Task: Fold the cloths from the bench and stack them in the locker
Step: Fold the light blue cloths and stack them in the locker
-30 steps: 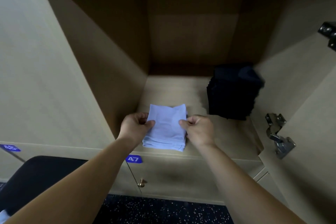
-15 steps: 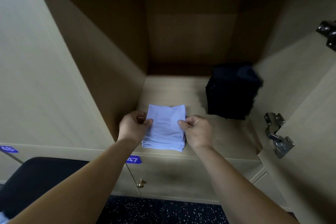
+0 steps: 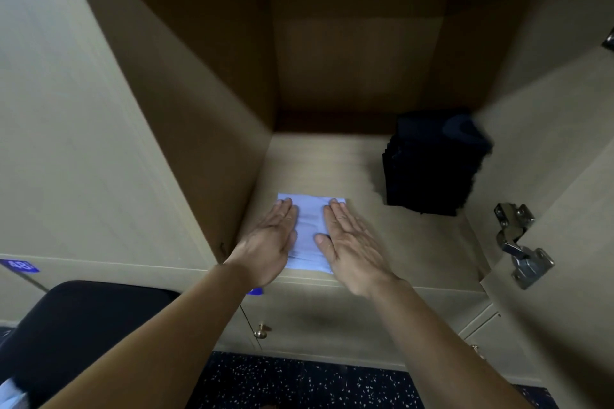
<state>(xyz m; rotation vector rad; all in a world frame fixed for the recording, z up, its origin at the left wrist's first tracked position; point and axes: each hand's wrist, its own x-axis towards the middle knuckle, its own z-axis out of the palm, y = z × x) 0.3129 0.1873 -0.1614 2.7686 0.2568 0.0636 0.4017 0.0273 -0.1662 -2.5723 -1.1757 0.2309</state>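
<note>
Side pinches are being dropped; left hand (image 3: 270, 237) and right hand (image 3: 349, 239) are being laid flat, fingers straight, on the folded blue cloths (image 3: 310, 232), front left of the locker shelf (image 3: 398, 242). Placement is apparently being finished.

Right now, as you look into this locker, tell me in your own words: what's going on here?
A person is pressing both hands flat on a small pile of folded light-blue cloths at the front of the locker shelf. The left hand covers its left side and the right hand its right, fingers straight. A stack of dark cloths sits apart, further back on the right.
</note>
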